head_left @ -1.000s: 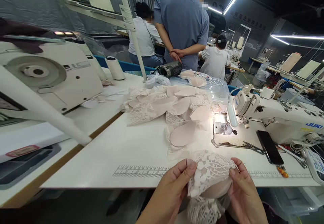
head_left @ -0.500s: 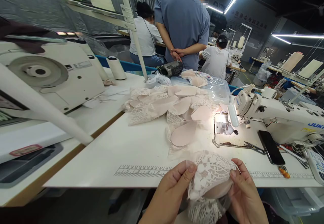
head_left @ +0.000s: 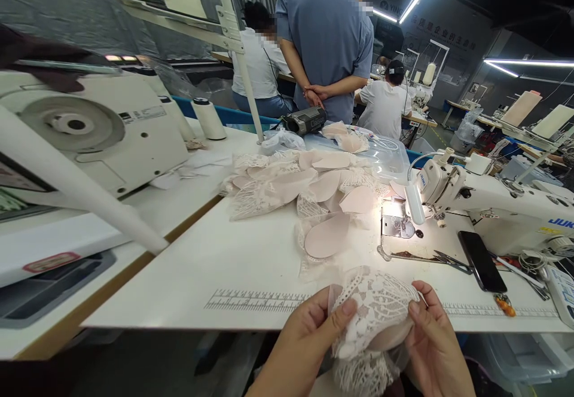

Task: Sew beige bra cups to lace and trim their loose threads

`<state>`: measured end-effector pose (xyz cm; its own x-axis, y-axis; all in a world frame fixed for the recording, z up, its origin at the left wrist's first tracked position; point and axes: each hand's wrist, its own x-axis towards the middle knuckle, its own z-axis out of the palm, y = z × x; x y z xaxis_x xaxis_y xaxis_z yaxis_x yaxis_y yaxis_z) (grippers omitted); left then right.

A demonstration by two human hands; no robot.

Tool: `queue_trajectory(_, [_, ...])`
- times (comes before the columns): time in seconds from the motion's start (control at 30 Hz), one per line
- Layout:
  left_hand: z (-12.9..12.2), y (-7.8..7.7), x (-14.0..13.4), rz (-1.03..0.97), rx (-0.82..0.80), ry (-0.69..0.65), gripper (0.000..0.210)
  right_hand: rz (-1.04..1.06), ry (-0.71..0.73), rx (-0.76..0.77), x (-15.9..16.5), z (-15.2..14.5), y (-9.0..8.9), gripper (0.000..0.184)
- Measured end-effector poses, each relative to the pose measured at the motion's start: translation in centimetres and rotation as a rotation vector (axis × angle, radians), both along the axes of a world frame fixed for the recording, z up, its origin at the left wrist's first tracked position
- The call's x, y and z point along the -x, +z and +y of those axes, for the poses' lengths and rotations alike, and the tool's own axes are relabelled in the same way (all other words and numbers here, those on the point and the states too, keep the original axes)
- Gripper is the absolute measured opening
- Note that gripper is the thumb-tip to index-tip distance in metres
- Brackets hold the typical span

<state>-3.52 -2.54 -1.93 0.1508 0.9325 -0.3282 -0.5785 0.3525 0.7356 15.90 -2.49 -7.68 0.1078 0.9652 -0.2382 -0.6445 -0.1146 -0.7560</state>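
A white lace bra cup [head_left: 374, 307] with a beige pad is stretched between my hands at the table's front edge. My left hand [head_left: 316, 331] grips its left side, the thumb lying on the lace. At the right side, my right hand [head_left: 433, 325] pinches the edge between thumb and fingers. More lace hangs below the cup, partly hidden by it. Just beyond my hands lies another beige cup pad [head_left: 326, 235] on lace. Further back is a pile of lace and beige cups [head_left: 287, 185].
A lit sewing machine [head_left: 484, 194] stands at right, with scissors [head_left: 452, 261] and a phone [head_left: 482, 261] beside it. A printed ruler [head_left: 251, 301] runs along the front edge. Another machine [head_left: 85, 128] stands left, near a thread cone [head_left: 208, 119]. A person in blue [head_left: 325, 38] stands behind the table.
My left thumb has slid slightly right across the lace, and the cup's lace has bunched up a little. My right hand keeps its pinch. The view has shifted slightly.
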Motion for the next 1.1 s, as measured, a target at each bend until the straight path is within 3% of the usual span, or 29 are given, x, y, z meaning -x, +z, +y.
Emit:
queue_trajectory(0.33, [0.0,-0.3,0.1,0.013,-0.026,-0.026,0.031,-0.006,0.009,0.004,0.0,0.1,0.1,0.047])
queue_trajectory(1.1, [-0.3,0.8,0.2,0.002,-0.036,-0.063,0.033,-0.017,0.014,0.012,0.1,0.0,0.4,0.046])
